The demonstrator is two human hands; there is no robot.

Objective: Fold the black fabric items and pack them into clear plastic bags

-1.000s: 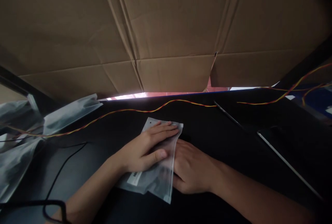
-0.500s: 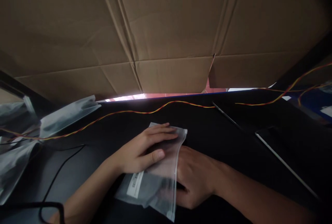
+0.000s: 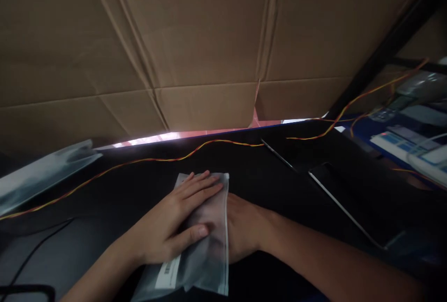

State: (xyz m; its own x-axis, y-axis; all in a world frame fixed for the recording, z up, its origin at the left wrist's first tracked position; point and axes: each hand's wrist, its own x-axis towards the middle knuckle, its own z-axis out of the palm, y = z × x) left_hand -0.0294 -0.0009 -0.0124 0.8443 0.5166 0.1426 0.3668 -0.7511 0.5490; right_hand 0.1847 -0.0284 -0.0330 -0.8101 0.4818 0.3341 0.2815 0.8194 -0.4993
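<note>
Right across, the black tabletop [image 3: 129,185] is crossed by red-and-yellow wire [image 3: 164,159]: silver-edged slab [image 3: 356,199] laid to the right, zip bag [image 3: 206,267] centre, frosted bag [image 3: 45,171] left!

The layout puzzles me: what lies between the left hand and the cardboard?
Beyond the left hand, the head view shows the edge of the bag, black table with a twisted wire across it, then a red strip before the cardboard.

The left hand [image 3: 172,223] lies flat, fingers extended, on a translucent zip bag [image 3: 200,271] while the right hand [image 3: 241,223] reaches past the bag's edge, its fingers blurred behind the plastic, and a twisted red-and-yellow wire [image 3: 160,159] crosses the black worktop [image 3: 115,190] beyond them.
</note>
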